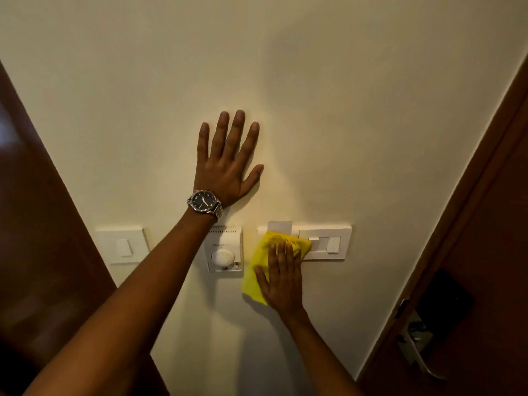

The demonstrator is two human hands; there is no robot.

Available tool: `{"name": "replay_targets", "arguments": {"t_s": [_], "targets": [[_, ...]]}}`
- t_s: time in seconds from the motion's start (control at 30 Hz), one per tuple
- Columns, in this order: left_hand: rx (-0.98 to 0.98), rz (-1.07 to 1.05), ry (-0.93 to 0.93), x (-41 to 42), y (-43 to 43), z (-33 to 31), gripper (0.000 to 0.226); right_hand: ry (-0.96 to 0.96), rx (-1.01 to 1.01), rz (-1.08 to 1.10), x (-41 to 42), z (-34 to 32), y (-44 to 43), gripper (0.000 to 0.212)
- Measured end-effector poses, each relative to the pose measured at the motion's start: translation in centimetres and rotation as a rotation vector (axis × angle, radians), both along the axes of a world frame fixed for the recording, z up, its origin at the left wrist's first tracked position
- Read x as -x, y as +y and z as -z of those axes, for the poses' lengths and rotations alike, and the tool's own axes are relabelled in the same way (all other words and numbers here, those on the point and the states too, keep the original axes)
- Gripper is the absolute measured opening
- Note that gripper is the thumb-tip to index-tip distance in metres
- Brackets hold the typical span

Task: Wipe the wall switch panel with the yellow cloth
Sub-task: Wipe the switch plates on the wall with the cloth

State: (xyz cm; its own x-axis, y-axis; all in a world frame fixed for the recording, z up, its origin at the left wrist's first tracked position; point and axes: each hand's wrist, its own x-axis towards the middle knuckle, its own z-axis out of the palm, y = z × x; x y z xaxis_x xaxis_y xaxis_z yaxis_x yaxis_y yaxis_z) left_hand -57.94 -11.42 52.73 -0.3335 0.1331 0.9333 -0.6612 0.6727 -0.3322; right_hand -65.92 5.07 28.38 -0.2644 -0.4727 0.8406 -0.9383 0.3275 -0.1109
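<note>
A white wall switch panel [325,243] is set in the cream wall at the lower right, with a key-card slot at its top left. My right hand [283,278] presses a yellow cloth [258,270] flat against the panel's left half, which the cloth and fingers hide. The cloth hangs down past the panel's lower edge. My left hand [228,161] lies flat on the bare wall above, fingers spread, holding nothing. A metal wristwatch sits on that wrist.
A white thermostat with a round dial [225,252] is mounted just left of the cloth. A single white switch [123,245] sits further left. Dark wooden doors flank the wall; the right door carries a metal lever handle [414,347].
</note>
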Motion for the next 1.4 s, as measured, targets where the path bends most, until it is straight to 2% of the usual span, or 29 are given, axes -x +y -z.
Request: {"name": "replay_targets", "arguments": {"t_s": [0.07,0.2,0.4,0.5,0.63,0.73,0.83,0.97,1.03,1.1,1.3,1.37,1.4], "targets": [[0.005,-0.007,0.002,0.0,0.2,0.0,0.078,-0.005,0.034,0.011,0.4,-1.2,-0.3,0.072],[-0.013,0.003,-0.009,-0.2,0.6,-0.2,0.077,0.129,0.029,0.015,0.1,-0.3,1.2,0.071],[-0.02,0.003,-0.013,-0.4,0.4,-0.1,0.078,0.055,0.064,-0.002,-0.1,-3.9,0.6,0.086],[-0.029,0.011,-0.035,-0.5,0.6,-0.1,0.078,0.091,-0.01,0.032,-0.2,-1.7,2.1,0.087],[-0.043,0.012,-0.03,-0.5,0.6,0.0,0.079,0.063,-0.091,0.06,0.0,-1.3,2.2,0.062],[-0.036,-0.004,-0.024,-0.5,0.4,-0.1,0.08,0.013,-0.084,0.065,0.0,-1.5,2.0,0.056],[-0.031,-0.004,-0.026,-0.3,0.0,0.0,0.081,-0.112,-0.041,0.117,-0.8,1.3,2.8,0.06],[-0.034,-0.005,-0.021,-0.2,0.1,0.0,0.083,-0.569,0.137,0.122,-4.2,0.8,0.2,0.066],[-0.023,-0.008,-0.027,-0.2,0.1,0.1,0.082,-0.7,0.219,0.114,-5.9,-0.3,-1.8,0.07],[-0.006,0.001,-0.025,-0.3,0.1,-0.1,0.08,-0.659,0.2,0.138,-6.6,-0.4,-2.6,0.07],[0.013,0.001,-0.011,-0.2,0.2,0.0,0.078,-0.252,-0.026,0.156,-4.1,3.0,-0.9,0.063],[0.011,0.008,-0.01,-0.2,0.2,0.0,0.079,-0.291,-0.006,0.16,-3.5,2.6,-0.5,0.063],[0.006,0.014,-0.015,-0.2,0.2,0.0,0.079,-0.401,0.057,0.167,-3.4,2.2,-0.4,0.064]]}}
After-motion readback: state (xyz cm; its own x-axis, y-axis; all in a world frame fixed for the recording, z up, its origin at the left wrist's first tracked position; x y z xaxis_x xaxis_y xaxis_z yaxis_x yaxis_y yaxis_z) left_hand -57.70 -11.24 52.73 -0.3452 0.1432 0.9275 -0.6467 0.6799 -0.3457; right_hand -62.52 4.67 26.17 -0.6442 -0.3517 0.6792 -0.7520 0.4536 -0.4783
